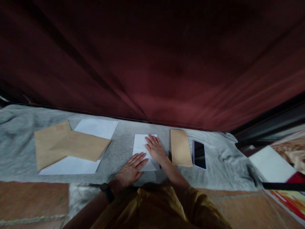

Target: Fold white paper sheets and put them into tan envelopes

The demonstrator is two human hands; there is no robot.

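Note:
A folded sheet of white paper (pixel 139 143) lies on the grey cloth in front of me. My left hand (pixel 130 168) rests flat on its lower left part, fingers stretched out. Higher up, my right hand (pixel 155 148) presses flat on the paper's right side with its fingers spread. Part of the sheet is hidden under both hands. To the right of the paper lies a brown envelope (pixel 180 148), close to my right forearm.
A phone (pixel 199 155) lies right of that envelope. At the left, brown envelopes (pixel 83 145) overlap on top of white paper sheets (pixel 71 166). Grey cloth (pixel 221 162) covers the long surface. A dark red curtain-like fabric (pixel 154 79) hangs along its far edge.

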